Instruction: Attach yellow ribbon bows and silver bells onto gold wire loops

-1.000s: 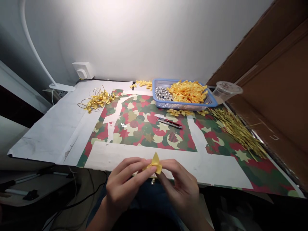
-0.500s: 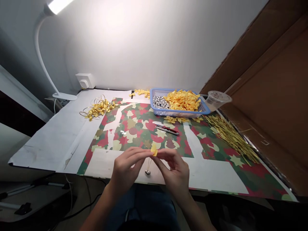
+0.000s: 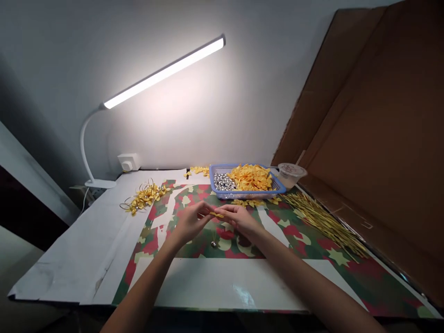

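Both my hands meet over the patterned sheet, fingertips pinching a small yellow ribbon bow [image 3: 217, 214] between them. My left hand [image 3: 194, 221] grips its left end, and my right hand [image 3: 239, 218] its right end. Below the bow a small silver bell [image 3: 213, 243] hangs on thin gold-coloured strands. Beyond my hands stands a blue plastic basket [image 3: 248, 194] that holds silver bells [image 3: 224, 181] and a heap of yellow bows [image 3: 251, 177]. A few more yellow bows [image 3: 248, 203] lie along its near side. The thread snips are hidden behind my hands.
At the left lies a pile of finished-looking yellow bows with gold ties [image 3: 145, 196]. A bundle of gold ties [image 3: 326, 222] and a lidded plastic tub [image 3: 291, 173] are on the right, by a cardboard wall [image 3: 374, 138]. A lit lamp [image 3: 166, 73] reaches over the table.
My view has tilted upward, showing more of the lamp. My hands have moved forward over the patterned sheet, still holding the bow, which now looks flatter. The bell dangles below.
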Demonstrator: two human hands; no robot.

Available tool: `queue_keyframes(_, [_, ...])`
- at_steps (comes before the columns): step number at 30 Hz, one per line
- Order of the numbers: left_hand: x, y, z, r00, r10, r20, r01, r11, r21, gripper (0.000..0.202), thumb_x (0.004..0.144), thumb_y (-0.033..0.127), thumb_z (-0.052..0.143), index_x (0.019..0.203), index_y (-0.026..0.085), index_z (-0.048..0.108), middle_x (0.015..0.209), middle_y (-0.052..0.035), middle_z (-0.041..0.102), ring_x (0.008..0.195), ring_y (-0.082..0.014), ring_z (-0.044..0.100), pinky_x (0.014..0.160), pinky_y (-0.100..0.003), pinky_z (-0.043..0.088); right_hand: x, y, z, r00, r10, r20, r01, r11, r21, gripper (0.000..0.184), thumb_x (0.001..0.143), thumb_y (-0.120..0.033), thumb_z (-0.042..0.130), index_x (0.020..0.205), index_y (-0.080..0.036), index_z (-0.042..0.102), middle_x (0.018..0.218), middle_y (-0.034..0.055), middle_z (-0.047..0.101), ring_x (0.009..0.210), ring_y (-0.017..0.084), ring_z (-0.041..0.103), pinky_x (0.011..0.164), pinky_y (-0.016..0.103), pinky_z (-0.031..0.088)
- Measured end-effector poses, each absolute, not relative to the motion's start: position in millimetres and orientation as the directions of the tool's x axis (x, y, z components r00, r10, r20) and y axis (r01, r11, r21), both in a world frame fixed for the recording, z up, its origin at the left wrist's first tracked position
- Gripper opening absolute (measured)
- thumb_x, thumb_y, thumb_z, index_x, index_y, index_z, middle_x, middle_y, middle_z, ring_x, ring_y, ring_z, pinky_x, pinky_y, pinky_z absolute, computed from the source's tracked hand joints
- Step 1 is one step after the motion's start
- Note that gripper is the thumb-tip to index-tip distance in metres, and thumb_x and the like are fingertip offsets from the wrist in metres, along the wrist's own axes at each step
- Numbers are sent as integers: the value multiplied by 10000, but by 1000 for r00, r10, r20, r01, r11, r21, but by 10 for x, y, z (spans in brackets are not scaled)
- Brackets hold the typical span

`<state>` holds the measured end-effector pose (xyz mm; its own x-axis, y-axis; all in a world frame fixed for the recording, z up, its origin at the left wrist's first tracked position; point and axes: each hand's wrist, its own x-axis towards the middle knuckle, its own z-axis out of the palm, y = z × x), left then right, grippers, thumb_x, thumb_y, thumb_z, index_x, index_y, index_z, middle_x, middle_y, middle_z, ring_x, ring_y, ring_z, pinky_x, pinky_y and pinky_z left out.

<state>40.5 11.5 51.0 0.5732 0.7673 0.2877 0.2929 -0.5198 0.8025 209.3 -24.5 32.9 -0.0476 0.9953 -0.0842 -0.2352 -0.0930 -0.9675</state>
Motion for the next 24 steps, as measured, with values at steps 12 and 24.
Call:
queue_keyframes(12, [414, 230, 403, 569, 790, 230, 298, -458, 838, 195, 798, 349, 588, 859, 185, 674, 837, -63, 743, 768, -211, 692, 670, -307, 546, 2049, -164, 214, 90, 996, -7, -314, 22, -949, 309, 519, -424, 804, 615, -160, 676, 581, -33, 590, 525, 79, 514, 504, 193, 405])
queue_keyframes(24, [459, 124, 365, 699, 703, 132, 249, -412, 877, 151, 810, 293, 571, 845, 170, 651, 864, -54, 712, 817, -193, 669, 752, -302, 527, 2177, -137, 226, 277, 959, -51, -468, 88, -879, 421, 419, -457, 840, 623, -160, 622, 599, -17, 639, 592, 101, 588, 600, 215, 461])
